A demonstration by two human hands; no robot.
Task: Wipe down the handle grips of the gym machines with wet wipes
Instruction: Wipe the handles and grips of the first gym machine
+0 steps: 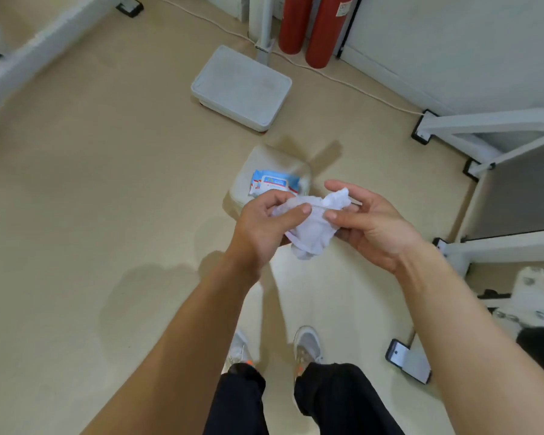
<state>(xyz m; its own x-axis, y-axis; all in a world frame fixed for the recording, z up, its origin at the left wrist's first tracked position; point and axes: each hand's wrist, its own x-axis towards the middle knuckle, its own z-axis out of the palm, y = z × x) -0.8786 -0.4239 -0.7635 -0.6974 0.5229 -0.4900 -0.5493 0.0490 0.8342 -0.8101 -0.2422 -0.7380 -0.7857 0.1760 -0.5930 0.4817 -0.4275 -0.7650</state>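
Both hands are up in front of the person and hold one white wipe [311,227] between them. The left hand [264,227] pinches the wipe's left side with thumb and fingers closed on it. The right hand [371,224] pinches the right side with its thumb, and its other fingers are spread out. The wipe is crumpled and hangs down a little between the two hands.

Just past the left hand, a blue and white pack [272,182] of wipes lies on a pale stool [264,158]. The pack has a label with some red on it, but the words are too blurry to read.

Farther past the hands, a white scale [241,87] sits on the floor. Two red tanks [311,26] stand behind it, and one has a small label that cannot be read. A white cord [343,80] runs along the floor by the wall.

To the right of the right hand are white machine frames [484,130]. Below that hand, a phone [409,361] lies on the floor. Two grey shoes [307,343] show under the arms.
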